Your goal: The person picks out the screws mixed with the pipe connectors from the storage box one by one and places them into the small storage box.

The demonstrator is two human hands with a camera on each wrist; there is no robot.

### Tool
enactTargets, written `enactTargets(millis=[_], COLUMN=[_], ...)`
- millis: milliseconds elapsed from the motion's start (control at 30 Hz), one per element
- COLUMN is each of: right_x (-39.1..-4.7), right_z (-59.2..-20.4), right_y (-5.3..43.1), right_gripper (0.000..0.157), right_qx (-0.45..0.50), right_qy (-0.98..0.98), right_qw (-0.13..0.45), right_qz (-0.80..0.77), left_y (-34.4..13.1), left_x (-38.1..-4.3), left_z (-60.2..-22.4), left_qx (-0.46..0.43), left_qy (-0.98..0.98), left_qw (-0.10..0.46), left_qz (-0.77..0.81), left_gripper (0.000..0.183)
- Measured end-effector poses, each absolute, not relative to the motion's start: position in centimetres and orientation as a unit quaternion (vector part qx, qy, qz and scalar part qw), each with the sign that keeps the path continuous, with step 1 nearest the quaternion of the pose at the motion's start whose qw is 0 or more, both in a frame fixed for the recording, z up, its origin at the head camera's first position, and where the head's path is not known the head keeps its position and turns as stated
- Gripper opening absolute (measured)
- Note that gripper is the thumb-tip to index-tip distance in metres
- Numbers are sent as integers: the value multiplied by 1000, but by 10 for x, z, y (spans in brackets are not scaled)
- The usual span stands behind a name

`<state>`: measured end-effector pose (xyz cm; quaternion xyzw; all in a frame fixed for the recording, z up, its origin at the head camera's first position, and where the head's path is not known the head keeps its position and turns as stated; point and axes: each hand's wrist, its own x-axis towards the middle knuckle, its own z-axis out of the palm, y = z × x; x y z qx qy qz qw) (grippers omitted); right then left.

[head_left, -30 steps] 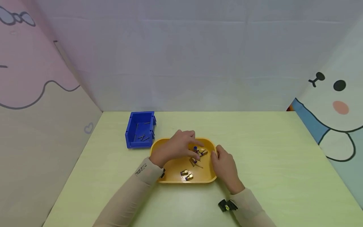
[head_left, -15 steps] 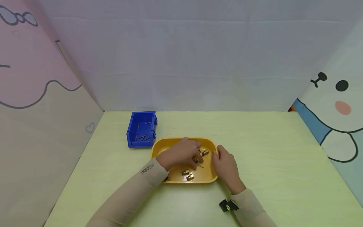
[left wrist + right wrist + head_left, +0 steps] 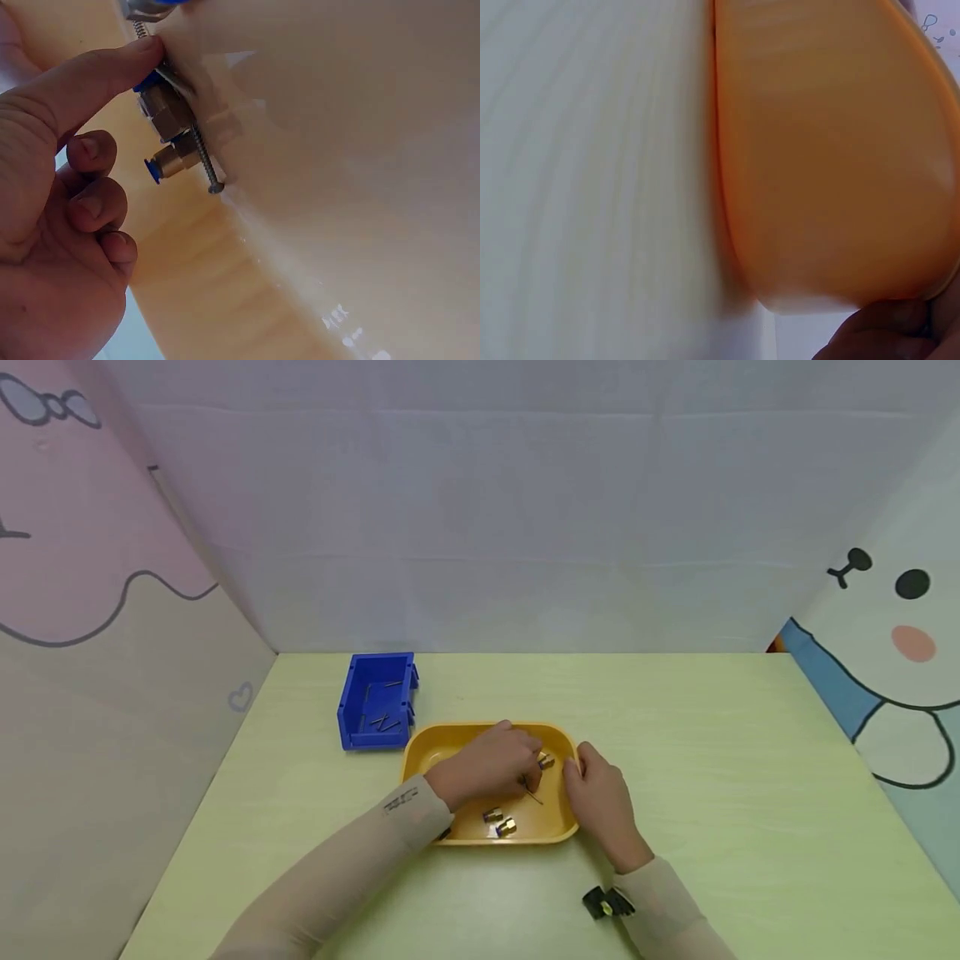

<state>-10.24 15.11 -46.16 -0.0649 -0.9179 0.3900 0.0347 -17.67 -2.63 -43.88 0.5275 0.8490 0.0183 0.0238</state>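
My left hand (image 3: 491,764) is down inside the yellow tray (image 3: 442,742), its fingers among screws and brass push-in fittings with blue collars. In the left wrist view the thumb lies over a screw beside a fitting (image 3: 166,111); the index fingertip is hidden, so a pinch cannot be confirmed. The other fingers (image 3: 97,206) are curled. Another screw (image 3: 204,156) leans there with its head downward. Two fittings (image 3: 506,827) lie near the tray's front edge. At the tray's right end, my right hand (image 3: 600,793) grips the rim, thumb on top.
A blue bin (image 3: 375,693) holding several loose screws stands behind the tray's left end. Both sit on a pale table (image 3: 712,760) that meets a white wall (image 3: 465,527) at the back. A black strap (image 3: 606,902) hangs by the right cuff.
My left hand has lowered and shifted right in the tray, its spread thumb and fingers drawing together over the screws and fittings. The right hand keeps its grip on the rim.
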Motion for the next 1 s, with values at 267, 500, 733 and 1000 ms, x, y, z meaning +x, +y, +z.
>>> enactTargets(millis=[267, 500, 733, 1000], right_x=[-103, -102, -102, -102], right_z=[-464, -463, -462, -462], right_y=[153, 152, 151, 152], right_gripper=[23, 23, 23, 24], right_qx=[-68, -63, -57, -63], right_qy=[-915, -917, -918, -920], right_qw=[30, 36, 33, 40], right_qz=[396, 392, 391, 386], left_y=[-21, -22, -27, -44], left_x=[-177, -179, -177, -179], left_z=[-443, -440, -424, -398], left_qx=[528, 526, 500, 435], left_qy=[849, 849, 863, 897], left_qw=[19, 24, 21, -18], left_qz=[25, 50, 70, 83], left_gripper=[17, 18, 16, 11])
